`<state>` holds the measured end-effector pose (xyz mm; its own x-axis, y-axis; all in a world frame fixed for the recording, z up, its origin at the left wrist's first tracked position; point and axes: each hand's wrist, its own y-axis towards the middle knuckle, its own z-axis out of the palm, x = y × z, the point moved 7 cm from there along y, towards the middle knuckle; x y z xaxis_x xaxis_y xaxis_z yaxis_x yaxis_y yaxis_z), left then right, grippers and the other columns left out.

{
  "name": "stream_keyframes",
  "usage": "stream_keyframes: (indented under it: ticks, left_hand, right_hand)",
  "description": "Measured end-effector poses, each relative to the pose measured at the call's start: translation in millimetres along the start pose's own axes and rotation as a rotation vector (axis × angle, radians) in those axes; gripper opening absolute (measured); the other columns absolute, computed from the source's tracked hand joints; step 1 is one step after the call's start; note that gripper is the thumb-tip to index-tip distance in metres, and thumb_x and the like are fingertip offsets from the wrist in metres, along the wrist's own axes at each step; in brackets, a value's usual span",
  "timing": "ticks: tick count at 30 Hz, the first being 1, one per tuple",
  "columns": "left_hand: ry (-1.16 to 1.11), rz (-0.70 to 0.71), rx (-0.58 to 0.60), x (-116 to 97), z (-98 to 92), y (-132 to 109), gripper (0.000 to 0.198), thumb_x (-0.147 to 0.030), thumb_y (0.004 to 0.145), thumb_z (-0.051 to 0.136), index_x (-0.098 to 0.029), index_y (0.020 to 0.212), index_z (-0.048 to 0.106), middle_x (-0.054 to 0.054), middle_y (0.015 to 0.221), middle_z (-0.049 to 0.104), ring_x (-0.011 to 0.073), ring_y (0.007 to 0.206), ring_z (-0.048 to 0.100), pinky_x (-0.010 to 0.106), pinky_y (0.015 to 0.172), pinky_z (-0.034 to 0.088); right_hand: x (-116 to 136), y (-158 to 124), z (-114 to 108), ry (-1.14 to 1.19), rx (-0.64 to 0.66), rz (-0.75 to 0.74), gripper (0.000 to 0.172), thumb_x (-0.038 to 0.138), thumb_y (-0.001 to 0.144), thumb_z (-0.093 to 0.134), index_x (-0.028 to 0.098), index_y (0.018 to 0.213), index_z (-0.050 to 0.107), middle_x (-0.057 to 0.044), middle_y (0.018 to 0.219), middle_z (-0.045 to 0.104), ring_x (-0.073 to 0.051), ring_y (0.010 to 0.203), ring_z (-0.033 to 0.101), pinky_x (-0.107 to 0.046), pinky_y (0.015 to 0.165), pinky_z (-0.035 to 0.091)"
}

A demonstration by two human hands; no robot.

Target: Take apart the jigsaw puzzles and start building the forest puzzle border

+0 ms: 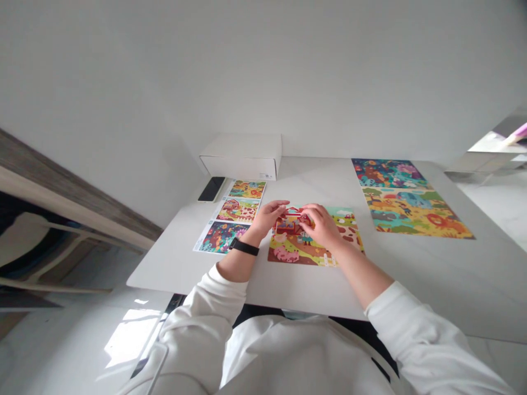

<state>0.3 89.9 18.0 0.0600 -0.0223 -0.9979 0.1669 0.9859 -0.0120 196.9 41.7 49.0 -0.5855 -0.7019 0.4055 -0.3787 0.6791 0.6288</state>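
A farm-scene jigsaw puzzle [346,233] lies flat on the white table [432,274] right in front of me. My left hand [267,215] rests at the puzzle's upper left edge, fingers curled toward a red barn piece [293,218]. My right hand [323,222] lies over the puzzle's middle, its fingertips pressed on that same red area. Whether either hand grips a loose piece I cannot make out. A black band [244,247] circles my left wrist.
A printed sheet with three small pictures [230,216] lies left of the puzzle. A black phone [211,188] and a white box [242,156] sit at the far left. Two finished colourful puzzles [405,200] lie at the right. Behind is a white wall.
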Motion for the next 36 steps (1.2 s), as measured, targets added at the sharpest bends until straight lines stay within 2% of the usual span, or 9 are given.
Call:
stream_keyframes:
  ticks: [4, 10, 15, 18, 22, 24, 28, 32, 36]
  left_hand:
    - [-0.027, -0.011, -0.049, 0, -7.2, -2, 0.051, -0.057, 0.086, 0.081, -0.018, 0.118, 0.074, 0.005, 0.087, 0.076, 0.0134, 0.073, 0.068, 0.022, 0.059, 0.05]
    - [0.032, -0.005, 0.04, 1, 3.6, -4, 0.063, -0.052, 0.07, 0.094, -0.017, 0.117, 0.073, -0.001, 0.075, 0.071, 0.0097, 0.06, 0.059, 0.022, 0.058, 0.044]
    - [0.055, -0.014, 0.02, 4, 2.1, -5, 0.065, -0.053, 0.067, 0.096, -0.016, 0.115, 0.073, -0.004, 0.068, 0.066, 0.0082, 0.053, 0.054, 0.022, 0.052, 0.038]
    - [0.057, -0.012, 0.021, 5, -0.2, -4, 0.062, -0.05, 0.069, 0.095, -0.015, 0.115, 0.073, -0.003, 0.068, 0.068, 0.0089, 0.053, 0.055, 0.022, 0.054, 0.043]
    - [0.107, 0.003, 0.014, 9, -5.0, -1, 0.053, -0.043, 0.08, 0.086, -0.015, 0.124, 0.072, 0.003, 0.078, 0.077, 0.0147, 0.065, 0.067, 0.026, 0.064, 0.053]
    - [0.206, 0.058, -0.049, 7, -12.1, 2, 0.045, -0.037, 0.086, 0.08, -0.017, 0.125, 0.072, 0.005, 0.088, 0.081, 0.0179, 0.077, 0.072, 0.029, 0.073, 0.057]
    - [0.57, 0.234, -0.167, -6, -21.4, 2, 0.03, -0.023, 0.09, 0.072, -0.021, 0.12, 0.077, 0.008, 0.108, 0.081, 0.0218, 0.098, 0.073, 0.035, 0.093, 0.057]
    - [0.811, 0.344, -0.123, -10, -14.8, -1, 0.023, -0.022, 0.091, 0.07, -0.02, 0.111, 0.08, 0.011, 0.117, 0.078, 0.0273, 0.115, 0.07, 0.041, 0.108, 0.053]
    - [0.934, 0.385, -0.045, -3, -7.1, -1, 0.019, -0.022, 0.092, 0.069, -0.02, 0.108, 0.081, 0.012, 0.114, 0.077, 0.0294, 0.116, 0.069, 0.043, 0.109, 0.052]
  right_hand:
    - [-4, -1, -2, 0.012, -0.027, 0.02, 0.026, 0.016, 0.093, 0.07, 0.028, 0.117, 0.064, -0.011, 0.126, 0.07, -0.032, 0.123, 0.066, -0.053, 0.108, 0.055]
    - [-10, -4, 2, 0.0, 0.033, 0.077, 0.03, 0.018, 0.093, 0.069, 0.027, 0.122, 0.066, -0.012, 0.129, 0.07, -0.033, 0.127, 0.063, -0.054, 0.112, 0.052]
    - [-7, -4, 5, -0.025, 0.088, 0.096, 0.036, 0.017, 0.095, 0.066, 0.028, 0.129, 0.069, -0.012, 0.136, 0.068, -0.034, 0.133, 0.06, -0.056, 0.116, 0.05]
    - [-6, -2, 6, -0.037, 0.102, 0.094, 0.035, 0.016, 0.096, 0.064, 0.028, 0.128, 0.071, -0.012, 0.136, 0.069, -0.033, 0.131, 0.062, -0.055, 0.116, 0.05]
    - [-8, -2, 8, -0.031, 0.122, 0.116, 0.031, 0.018, 0.096, 0.066, 0.028, 0.124, 0.074, -0.01, 0.131, 0.072, -0.031, 0.125, 0.065, -0.052, 0.113, 0.053]
    - [-10, -3, 9, -0.036, 0.117, 0.125, 0.026, 0.02, 0.097, 0.067, 0.027, 0.12, 0.076, -0.01, 0.129, 0.073, -0.03, 0.122, 0.066, -0.051, 0.111, 0.054]
    - [-14, -4, 13, -0.07, 0.136, 0.135, 0.02, 0.022, 0.099, 0.067, 0.027, 0.115, 0.078, -0.01, 0.126, 0.075, -0.03, 0.117, 0.068, -0.05, 0.108, 0.054]
    - [-17, -4, 23, -0.115, 0.187, 0.142, 0.02, 0.025, 0.099, 0.068, 0.028, 0.115, 0.08, -0.009, 0.125, 0.077, -0.03, 0.113, 0.068, -0.05, 0.105, 0.053]
    - [-19, -4, 30, -0.157, 0.22, 0.132, 0.022, 0.026, 0.099, 0.068, 0.027, 0.116, 0.081, -0.009, 0.125, 0.077, -0.03, 0.112, 0.068, -0.05, 0.106, 0.052]
